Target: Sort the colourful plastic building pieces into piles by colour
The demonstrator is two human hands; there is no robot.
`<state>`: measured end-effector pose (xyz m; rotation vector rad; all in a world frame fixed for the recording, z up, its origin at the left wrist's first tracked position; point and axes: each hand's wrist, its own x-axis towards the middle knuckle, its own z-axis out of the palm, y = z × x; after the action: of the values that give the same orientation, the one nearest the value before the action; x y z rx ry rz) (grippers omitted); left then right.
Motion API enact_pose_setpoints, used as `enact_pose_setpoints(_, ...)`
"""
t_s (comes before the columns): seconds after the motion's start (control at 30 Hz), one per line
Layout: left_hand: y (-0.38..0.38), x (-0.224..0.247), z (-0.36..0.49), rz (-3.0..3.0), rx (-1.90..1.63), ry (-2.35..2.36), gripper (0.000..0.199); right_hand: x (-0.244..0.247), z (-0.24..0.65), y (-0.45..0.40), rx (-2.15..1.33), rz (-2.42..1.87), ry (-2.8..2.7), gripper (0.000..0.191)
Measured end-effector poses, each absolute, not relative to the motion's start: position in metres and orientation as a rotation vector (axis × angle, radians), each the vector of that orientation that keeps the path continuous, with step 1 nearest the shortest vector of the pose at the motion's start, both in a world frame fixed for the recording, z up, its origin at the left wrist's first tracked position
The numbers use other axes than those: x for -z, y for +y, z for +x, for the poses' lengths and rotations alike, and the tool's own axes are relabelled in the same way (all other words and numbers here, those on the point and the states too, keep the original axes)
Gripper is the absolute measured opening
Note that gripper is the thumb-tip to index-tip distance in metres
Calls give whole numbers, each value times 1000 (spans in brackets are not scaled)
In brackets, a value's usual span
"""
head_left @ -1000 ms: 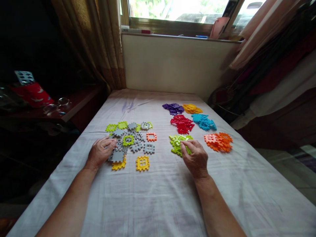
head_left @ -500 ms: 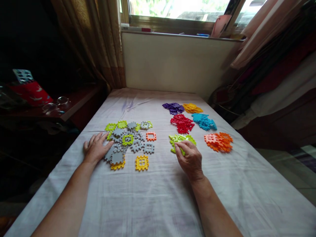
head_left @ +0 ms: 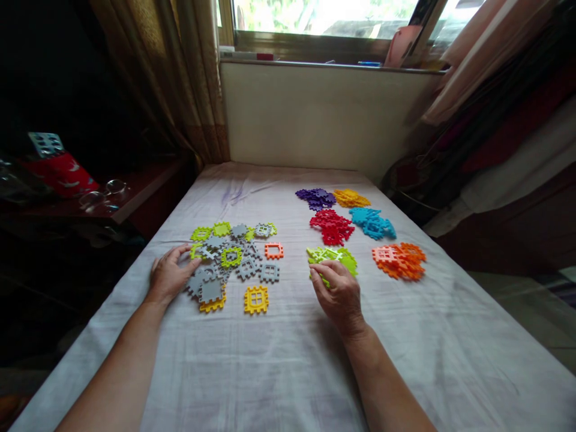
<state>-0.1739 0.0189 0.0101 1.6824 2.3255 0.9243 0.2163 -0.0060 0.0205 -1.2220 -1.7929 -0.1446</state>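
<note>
My left hand point(head_left: 170, 275) lies at the left edge of a mixed pile of grey pieces point(head_left: 211, 290), its fingers apart beside a lime green piece point(head_left: 195, 251). A lime frame point(head_left: 231, 257) rests on top of that pile, and a yellow window piece point(head_left: 256, 299) and an orange frame point(head_left: 274, 250) lie to its right. Over the near edge of the lime green pile point(head_left: 345, 259) is my right hand point(head_left: 335, 294), thumb and fingertips close together. Whatever might be between those fingertips is too small to make out.
Beyond the right hand are piles of red point(head_left: 332, 227), purple point(head_left: 315, 198), yellow point(head_left: 351, 198) and blue point(head_left: 372, 223) pieces. An orange pile point(head_left: 399, 261) lies to the right. Glasses point(head_left: 104, 194) rest on the dark side table at left.
My left hand has shifted slightly and its fingers are more bent near the lime piece. My right hand has moved a little left and toward me at the lime pile.
</note>
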Motion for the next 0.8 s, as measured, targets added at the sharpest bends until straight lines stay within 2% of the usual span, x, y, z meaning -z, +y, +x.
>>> enact_pose_setpoints(0.17, 15, -7, -180, 1500, -1358, 2212, 50, -20, 211, -8, 102, -1212, -1797, 22)
enact_pose_setpoints(0.3, 12, -16, -168, 1528, -1522, 2111, 52, -21, 205, -11, 39, -1191, -1821, 21)
enact_pose_setpoints(0.5, -3, -29, -113, 1884, -1390, 1840, 50, -17, 194, -13, -92, -1178, -1848, 22)
enact_pose_setpoints(0.7, -15, -28, -56, 2260, -1200, 1339, 37, -17, 179, -17, -527, -1159, -1729, 37)
enact_pose_setpoints(0.8, -16, -24, -47, 2320, -1197, 1228, 36, -17, 171, -19, -681, -1143, -1664, 33)
